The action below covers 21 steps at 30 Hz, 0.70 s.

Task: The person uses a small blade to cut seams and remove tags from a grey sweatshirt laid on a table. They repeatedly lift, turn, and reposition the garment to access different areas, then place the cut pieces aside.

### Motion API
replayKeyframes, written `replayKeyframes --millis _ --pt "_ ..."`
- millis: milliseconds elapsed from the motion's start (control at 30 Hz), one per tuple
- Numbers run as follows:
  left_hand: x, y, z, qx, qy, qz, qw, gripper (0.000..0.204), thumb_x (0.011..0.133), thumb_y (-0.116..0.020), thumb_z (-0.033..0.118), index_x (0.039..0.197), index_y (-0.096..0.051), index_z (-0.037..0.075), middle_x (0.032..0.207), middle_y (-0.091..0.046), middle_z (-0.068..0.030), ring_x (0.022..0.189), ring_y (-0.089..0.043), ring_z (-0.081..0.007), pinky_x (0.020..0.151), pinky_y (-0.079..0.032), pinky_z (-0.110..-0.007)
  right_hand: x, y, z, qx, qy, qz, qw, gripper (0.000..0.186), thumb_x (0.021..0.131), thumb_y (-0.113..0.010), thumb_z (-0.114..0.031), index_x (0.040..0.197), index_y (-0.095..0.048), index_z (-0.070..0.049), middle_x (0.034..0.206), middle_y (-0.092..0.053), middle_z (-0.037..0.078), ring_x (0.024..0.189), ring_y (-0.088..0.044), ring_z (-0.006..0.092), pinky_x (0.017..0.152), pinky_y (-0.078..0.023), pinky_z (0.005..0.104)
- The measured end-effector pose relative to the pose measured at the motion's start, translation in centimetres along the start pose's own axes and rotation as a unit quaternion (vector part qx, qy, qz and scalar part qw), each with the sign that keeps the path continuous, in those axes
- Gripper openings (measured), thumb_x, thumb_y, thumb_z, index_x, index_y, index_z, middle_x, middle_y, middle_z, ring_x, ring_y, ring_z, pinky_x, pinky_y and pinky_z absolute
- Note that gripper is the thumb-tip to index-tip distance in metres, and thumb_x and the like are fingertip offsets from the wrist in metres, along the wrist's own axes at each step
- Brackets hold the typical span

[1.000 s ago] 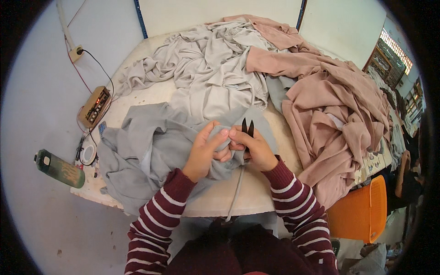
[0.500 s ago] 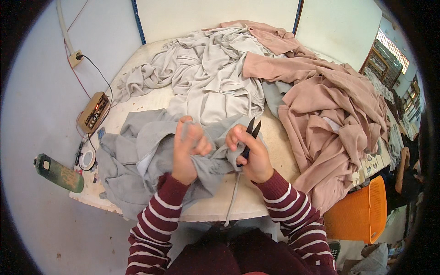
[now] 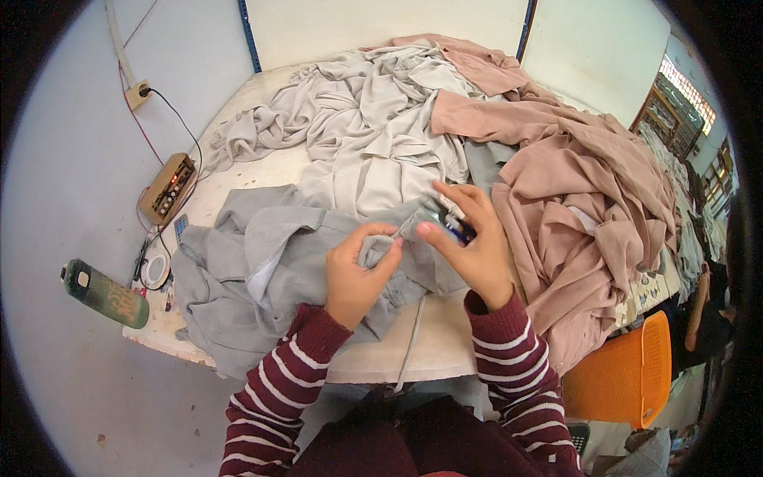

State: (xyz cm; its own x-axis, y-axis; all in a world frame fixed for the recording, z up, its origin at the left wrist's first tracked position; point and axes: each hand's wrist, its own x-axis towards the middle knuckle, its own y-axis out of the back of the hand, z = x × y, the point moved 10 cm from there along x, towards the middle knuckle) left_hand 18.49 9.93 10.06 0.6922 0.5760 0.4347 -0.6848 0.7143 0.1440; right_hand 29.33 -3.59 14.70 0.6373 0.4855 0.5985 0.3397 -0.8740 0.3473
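A grey garment (image 3: 274, 238) lies bunched on the near part of the table. My left hand (image 3: 362, 274) pinches a folded edge of it between thumb and fingers. Just to the right, my right hand (image 3: 481, 246) has its thumb tip at the same raised edge, its index finger stretched out above. Small thread snips (image 3: 455, 225) sit in the right hand, mostly hidden by the fingers; a pale part and a dark blue part show. A thin grey cord (image 3: 412, 342) hangs from the fabric over the table's front edge.
Pale grey cloth (image 3: 373, 119) is heaped behind, dusty-pink cloth (image 3: 572, 175) to the right. At left are a green bottle (image 3: 105, 292), a roll of white tape (image 3: 156, 272) and a brown control box (image 3: 168, 188) with wires. An orange basket (image 3: 624, 374) stands right of the table.
My left hand has moved right and taken a pinch of the grey garment's edge. My right hand has shifted right, and the snips' dark blades no longer point upward in view.
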Motion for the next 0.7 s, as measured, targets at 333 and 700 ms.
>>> replayKeyframes --millis 333,700 --pt "-0.3 0.1 1.4 0.086 -0.099 0.018 0.991 0.019 0.077 -0.068 0.003 0.095 -0.064 0.001 0.087 -0.069 -0.012 0.081 -0.068 -0.0221 0.07 -0.051 -0.031 -1.6 -1.0 -1.3 -0.103 0.0 -0.083 0.991 0.024 0.077 -0.076 -0.017 0.093 -0.068 -0.002 0.076 -0.068 0.007 0.067 -0.063 0.0127 0.062 -0.048 0.0241" --pt "0.1 -0.7 -3.7 -0.18 0.214 -0.048 0.959 0.022 0.082 -0.073 0.013 0.097 -0.064 0.0 0.085 -0.066 -0.0019 0.072 -0.06 -0.0075 0.063 -0.047 -0.022 -0.8 -0.2 -1.6 -0.01 0.039 -0.035 0.999 0.024 0.077 -0.076 -0.022 0.09 -0.069 -0.003 0.074 -0.068 0.009 0.064 -0.065 0.0163 0.06 -0.048 0.0253"
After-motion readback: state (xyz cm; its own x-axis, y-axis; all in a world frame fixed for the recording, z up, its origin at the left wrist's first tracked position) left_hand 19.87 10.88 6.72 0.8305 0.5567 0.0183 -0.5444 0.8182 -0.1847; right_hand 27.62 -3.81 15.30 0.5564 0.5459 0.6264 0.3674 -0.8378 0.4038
